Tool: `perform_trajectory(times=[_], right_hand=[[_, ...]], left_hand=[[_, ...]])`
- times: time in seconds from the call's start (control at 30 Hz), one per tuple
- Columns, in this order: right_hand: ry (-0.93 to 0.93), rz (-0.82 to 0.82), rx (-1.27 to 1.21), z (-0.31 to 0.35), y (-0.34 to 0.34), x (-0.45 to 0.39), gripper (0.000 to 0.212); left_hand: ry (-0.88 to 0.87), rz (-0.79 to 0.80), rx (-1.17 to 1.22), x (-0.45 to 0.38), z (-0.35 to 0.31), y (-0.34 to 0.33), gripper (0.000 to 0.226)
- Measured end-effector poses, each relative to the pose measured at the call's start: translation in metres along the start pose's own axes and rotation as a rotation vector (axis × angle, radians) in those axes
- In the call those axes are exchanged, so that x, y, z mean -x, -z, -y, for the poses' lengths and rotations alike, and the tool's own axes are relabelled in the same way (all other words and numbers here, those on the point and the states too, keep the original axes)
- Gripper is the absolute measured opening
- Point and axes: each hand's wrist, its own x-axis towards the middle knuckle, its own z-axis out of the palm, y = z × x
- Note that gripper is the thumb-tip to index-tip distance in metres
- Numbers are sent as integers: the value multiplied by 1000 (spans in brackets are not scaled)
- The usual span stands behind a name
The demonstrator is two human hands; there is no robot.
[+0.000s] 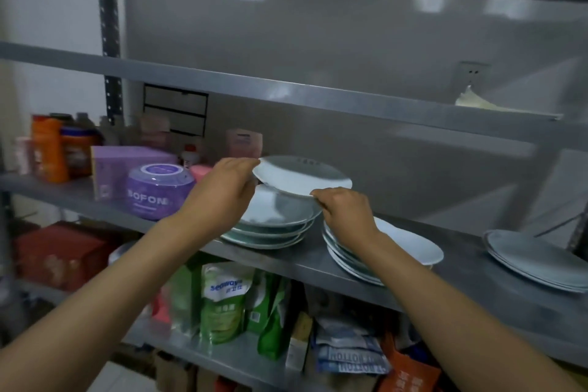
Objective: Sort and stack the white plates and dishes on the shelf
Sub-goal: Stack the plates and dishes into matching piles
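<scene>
Purple round lidded tub (160, 191) at far left of grey metal shelf (318, 259). Left hand (222, 188) and right hand (345, 210) each pinching the rim of 1 shallow white ceramic dish (302, 177), held just above left stack of white deep dishes (270, 226). Likely stacking step; next, lowering level onto it. Further right, middle pile of white plates (404, 247), then flat plate pile (537, 259).

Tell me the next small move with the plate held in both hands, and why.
Probably lower the plate straight down onto the left stack. The left hand and right hand pinch its opposite rims, and it hangs right above that pile of similar deep dishes, not yet resting on it. The middle stack looks flatter.
</scene>
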Motion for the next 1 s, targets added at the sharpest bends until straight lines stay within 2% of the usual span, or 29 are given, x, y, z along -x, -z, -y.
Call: perform_trajectory(times=[0.1,0.2,0.3,0.7,0.83,0.93,1.0], right_hand=[[18,71,36,4,-10,-8,17],[40,115,36,9,-18,-13,35],[62,168,40,12,-25,-16,40],[85,422,71,17,-42,-16,21],[101,447,65,16,-42,-14,37],[113,385,86,11,-40,-11,38],[97,348,60,7,-37,-8,48]], left_hand=[[40,26,11,10,10,5,36],[64,63,-4,16,13,3,36],[68,89,23,17,16,-6,44],[37,112,141,17,-10,-28,53],[23,112,162,14,-27,-32,53],[7,113,161,12,-35,-39,53],[-6,110,153,12,-39,-44,53]])
